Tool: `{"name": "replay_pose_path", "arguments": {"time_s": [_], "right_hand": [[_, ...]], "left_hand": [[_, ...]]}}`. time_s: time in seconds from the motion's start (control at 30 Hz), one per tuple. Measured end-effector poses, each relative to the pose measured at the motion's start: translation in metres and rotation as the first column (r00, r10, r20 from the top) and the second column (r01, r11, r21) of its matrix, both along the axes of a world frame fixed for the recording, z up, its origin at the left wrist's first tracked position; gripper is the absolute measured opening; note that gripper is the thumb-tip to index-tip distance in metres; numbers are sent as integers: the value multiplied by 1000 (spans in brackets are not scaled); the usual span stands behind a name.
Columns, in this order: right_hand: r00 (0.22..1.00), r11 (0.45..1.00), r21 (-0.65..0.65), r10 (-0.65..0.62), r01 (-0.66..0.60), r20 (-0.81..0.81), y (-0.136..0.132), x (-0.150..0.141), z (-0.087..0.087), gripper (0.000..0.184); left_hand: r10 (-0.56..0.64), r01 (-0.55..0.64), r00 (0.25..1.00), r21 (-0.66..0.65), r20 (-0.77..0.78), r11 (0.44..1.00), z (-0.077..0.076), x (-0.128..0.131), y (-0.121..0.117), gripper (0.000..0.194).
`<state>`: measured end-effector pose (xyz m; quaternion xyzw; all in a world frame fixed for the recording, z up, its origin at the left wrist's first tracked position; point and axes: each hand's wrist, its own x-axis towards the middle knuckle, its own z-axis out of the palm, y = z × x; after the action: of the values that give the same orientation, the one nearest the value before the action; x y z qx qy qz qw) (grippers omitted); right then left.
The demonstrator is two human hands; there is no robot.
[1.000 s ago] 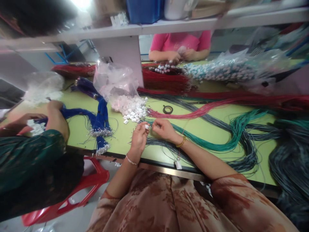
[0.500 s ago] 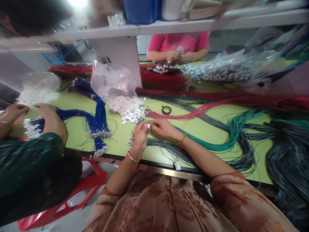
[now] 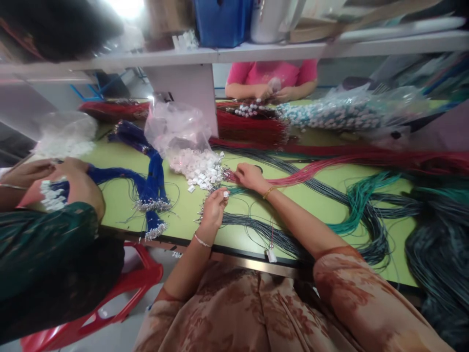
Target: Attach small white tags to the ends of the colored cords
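My left hand [image 3: 213, 208] is closed, with a small white plastic connector housing [image 3: 225, 194] pinched between thumb and fingers. Just beyond it, my right hand [image 3: 251, 177] bends over the tip end of a bundle of red wires [image 3: 293, 177]. Its fingers are curled together and touch the wires, but what they hold, if anything, is hidden. Left of the right hand lies a heap of loose white housings [image 3: 201, 173], spilling from a clear plastic bag [image 3: 178, 122]. Green wires [image 3: 348, 220] and grey wires [image 3: 252, 222] end near my left hand.
Blue wire bundles [image 3: 156, 173] lie left on the green table [image 3: 234, 238]. A white housing on a red wire [image 3: 271, 254] hangs at the table edge. One co-worker's hands [image 3: 73, 176] work at left, another's [image 3: 273, 91] across. A shelf [image 3: 220, 55] spans above.
My right hand has moved away from my left hand, up to the red wires' ends, covering most of the black ring there. My left hand keeps the white housing in nearly the same place.
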<state>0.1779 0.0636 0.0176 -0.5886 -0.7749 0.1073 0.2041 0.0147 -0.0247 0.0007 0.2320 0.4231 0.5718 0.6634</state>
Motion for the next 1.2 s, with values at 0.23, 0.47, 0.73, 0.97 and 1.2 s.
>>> {"name": "replay_pose_path", "arguments": {"time_s": [0.23,0.47,0.73,0.97,1.2], "right_hand": [[867,986,29,156,-161,-474,-36,3,20,22],[821,977,-22,167,-213,-546,-76,-3,17,22],[884,984,43,172,-171,-434,-84,-5,15,21],[898,977,62,213,-205,-386,-82,-1,15,18],[907,972,47,233,-232,-349,-83,-3,15,16]], "left_hand": [[-9,7,1000,72,28,997,3,0,-2,17],[-66,58,993,84,98,995,4,2,-1,16],[-86,77,989,70,121,995,2,4,-3,19],[-66,61,988,41,140,997,1,5,-3,18],[-60,55,995,63,81,996,1,7,-4,21]]}}
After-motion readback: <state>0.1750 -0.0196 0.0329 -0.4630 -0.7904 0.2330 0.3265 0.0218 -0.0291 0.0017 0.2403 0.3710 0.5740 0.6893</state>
